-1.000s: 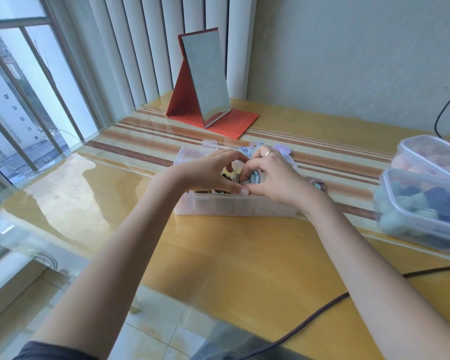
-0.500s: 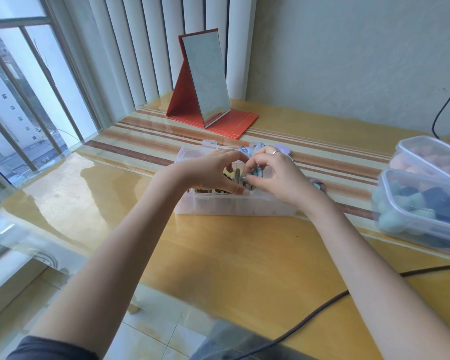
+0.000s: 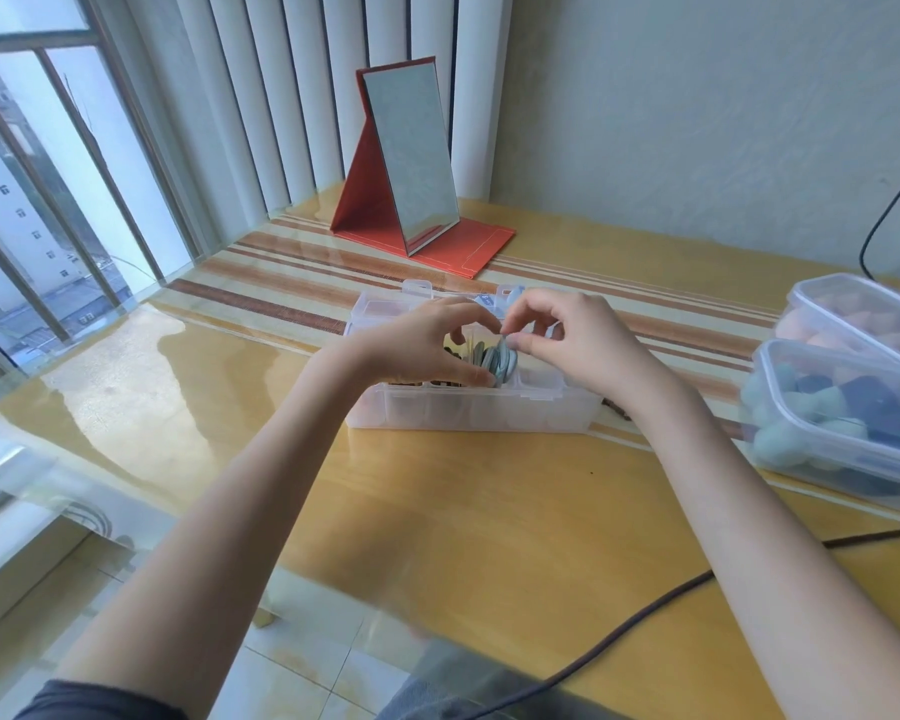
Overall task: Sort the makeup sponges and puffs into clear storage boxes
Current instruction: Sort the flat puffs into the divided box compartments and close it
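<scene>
Both hands meet over a clear plastic divided storage box (image 3: 468, 413) that sits near the middle of a glossy yellow wooden table (image 3: 489, 511). Her left hand (image 3: 422, 345) curls round a row of flat round grey-blue puffs (image 3: 500, 361) standing on edge in one compartment, thumb at the near side and fingers arched over the top, so it grips or at least steadies them; I cannot tell how firmly. Her right hand (image 3: 567, 340) comes in from the other side, its thumb and forefinger pinching the top edge of the outermost puff in that row, the other fingers bent loosely above. The puffs lean slightly and rise above the box's rim. What lies in the box's other compartments is too cloudy through the plastic to make out, though something pale blue shows at its far edge behind the hands.

Off to the right, at the table's edge, stand two clear lidded plastic tubs: the nearer tub (image 3: 842, 423) is full of teal and dark blue rounded sponges, and the farther tub (image 3: 863, 319), just behind and touching it, holds pink and peach ones. A red folding stand mirror (image 3: 411, 153) stands upright at the back on a brown-and-cream striped mat (image 3: 281, 283). A dark cable (image 3: 645, 615) trails across the near right of the table, and white vertical blinds (image 3: 281, 96) hang beside a barred window (image 3: 37, 200) on the left.
</scene>
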